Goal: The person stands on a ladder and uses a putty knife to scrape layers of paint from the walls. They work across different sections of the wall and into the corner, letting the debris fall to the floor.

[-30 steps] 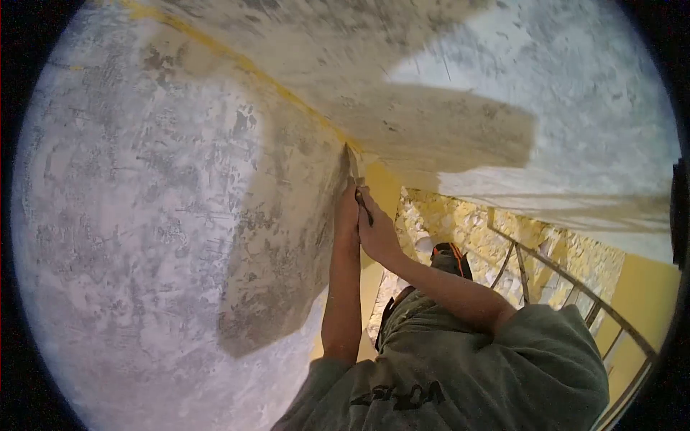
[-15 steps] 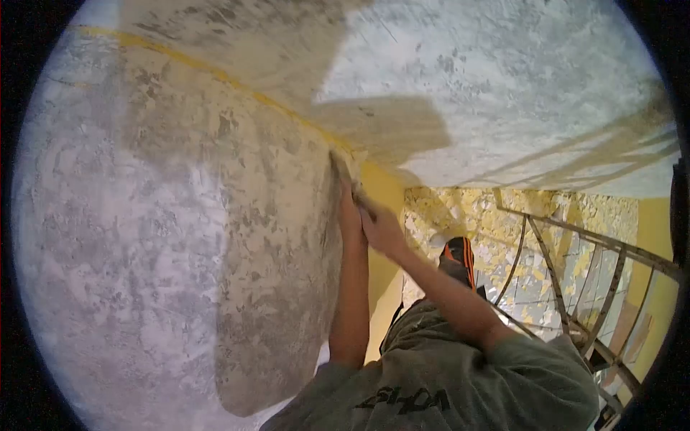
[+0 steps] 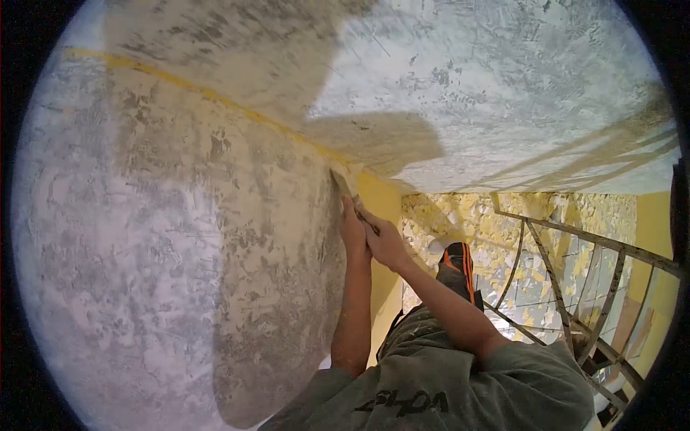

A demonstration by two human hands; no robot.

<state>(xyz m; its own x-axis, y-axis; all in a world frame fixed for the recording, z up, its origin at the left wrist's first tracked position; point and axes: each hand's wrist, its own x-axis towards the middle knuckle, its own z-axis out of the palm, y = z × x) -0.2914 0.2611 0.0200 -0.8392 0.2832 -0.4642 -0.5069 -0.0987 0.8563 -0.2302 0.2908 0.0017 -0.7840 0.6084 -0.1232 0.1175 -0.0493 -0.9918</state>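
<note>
A scraper with a flat blade lies against the wall beside the yellow strip at the corner. My right hand is closed around its handle. Close beside it, my left hand is pressed to the scraper just behind the blade, its fingers together. The wall to the left is patchy grey and white. Yellow paint remains on the wall beyond the blade.
A metal frame stands at the lower right. Below, yellow flakes cover the tiled floor, near my shoe. Another patchy wall surface spans the top, with shadows on it.
Both hands and the scraper appear slightly lower in the view, still beside the corner. The view itself has shifted a little. Both hands keep their hold.
</note>
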